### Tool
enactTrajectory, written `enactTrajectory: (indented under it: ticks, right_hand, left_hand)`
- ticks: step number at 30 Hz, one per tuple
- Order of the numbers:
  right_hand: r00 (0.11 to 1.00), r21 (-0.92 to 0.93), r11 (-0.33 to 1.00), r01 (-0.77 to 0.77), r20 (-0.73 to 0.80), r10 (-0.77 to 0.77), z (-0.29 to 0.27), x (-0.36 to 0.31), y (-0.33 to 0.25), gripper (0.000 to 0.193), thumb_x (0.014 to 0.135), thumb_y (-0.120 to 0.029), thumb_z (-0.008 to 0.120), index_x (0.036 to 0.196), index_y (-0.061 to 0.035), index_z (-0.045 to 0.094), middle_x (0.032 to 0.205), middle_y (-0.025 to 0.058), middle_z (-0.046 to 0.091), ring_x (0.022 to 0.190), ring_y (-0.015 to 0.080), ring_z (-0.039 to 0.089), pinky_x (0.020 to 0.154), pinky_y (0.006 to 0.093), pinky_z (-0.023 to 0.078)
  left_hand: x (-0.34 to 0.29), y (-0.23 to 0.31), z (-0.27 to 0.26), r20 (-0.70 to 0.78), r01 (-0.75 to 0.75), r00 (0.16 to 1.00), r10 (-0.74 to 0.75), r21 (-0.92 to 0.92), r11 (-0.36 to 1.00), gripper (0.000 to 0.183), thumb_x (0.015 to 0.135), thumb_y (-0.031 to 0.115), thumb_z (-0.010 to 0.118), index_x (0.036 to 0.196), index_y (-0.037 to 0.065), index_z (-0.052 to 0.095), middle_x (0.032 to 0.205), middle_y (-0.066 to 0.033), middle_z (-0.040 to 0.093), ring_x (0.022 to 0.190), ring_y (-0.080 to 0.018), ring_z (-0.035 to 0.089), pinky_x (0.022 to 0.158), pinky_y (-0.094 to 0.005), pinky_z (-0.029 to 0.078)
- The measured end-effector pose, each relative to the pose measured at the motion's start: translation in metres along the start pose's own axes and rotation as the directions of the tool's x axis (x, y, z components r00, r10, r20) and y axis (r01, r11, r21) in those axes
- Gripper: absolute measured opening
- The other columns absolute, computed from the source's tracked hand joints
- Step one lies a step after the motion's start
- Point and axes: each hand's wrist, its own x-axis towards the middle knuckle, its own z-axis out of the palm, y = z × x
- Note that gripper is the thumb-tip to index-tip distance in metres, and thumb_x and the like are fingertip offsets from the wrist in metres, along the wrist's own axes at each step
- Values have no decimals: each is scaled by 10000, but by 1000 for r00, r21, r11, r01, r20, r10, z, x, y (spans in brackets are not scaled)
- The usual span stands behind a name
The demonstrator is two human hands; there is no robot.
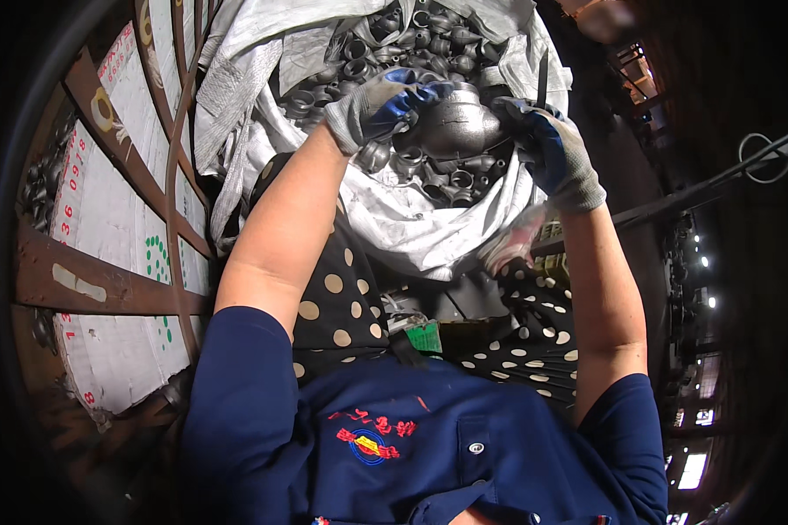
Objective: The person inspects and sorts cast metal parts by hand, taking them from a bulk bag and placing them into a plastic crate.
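A large dark metal pipe fitting [460, 127], a reducing tee by its shape, sits over an open white woven sack [403, 232]. My left hand [385, 105], in a grey glove with blue coating, grips its upper left side with curled fingers. At its right outlet, my gloved right hand [556, 153] is closed. A thin dark bar [544, 79] rises from that fist; its lower end is hidden, so its kind is unclear. Many smaller metal fittings [451, 44] fill the sack beneath and behind both hands.
A rusty metal frame [105, 276] with white printed sheeting [118, 359] behind it stands on the left. On the right, a long bar [700, 191] with a wire loop [766, 157] sticks out. Dotted cloth [337, 302] covers my legs, and a green item [424, 337] lies between them.
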Motion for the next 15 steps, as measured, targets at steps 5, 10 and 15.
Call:
enactTrajectory:
  ticks: [5,10,15]
  right_hand:
    - [983,-75,981,180,-34,-183,-7,-12,12,413,704,47,603,1114,-6,602,1057,151,653,976,326,631,835,352,506]
    - [991,193,972,-136,16,135,8,-18,26,376,713,-1,650,1087,-19,617,1016,108,652,906,269,615,777,308,496]
    - [890,783,518,-345,97,446,52,2,32,220,823,-87,636,1030,-12,648,825,10,631,698,79,569,614,197,448]
  left_hand:
    - [0,11,17,30,145,989,-142,-146,979,406,914,336,544,1145,7,599,1072,-119,623,967,-232,576,844,-350,447]
    - [-10,7,29,283,523,803,-524,-757,392,293,894,230,623,1082,5,621,976,10,616,886,-73,541,793,-238,447]
    - [-42,3,28,119,578,732,-671,-629,520,296,917,208,595,1119,-8,595,990,-26,620,884,-82,562,793,-224,450]
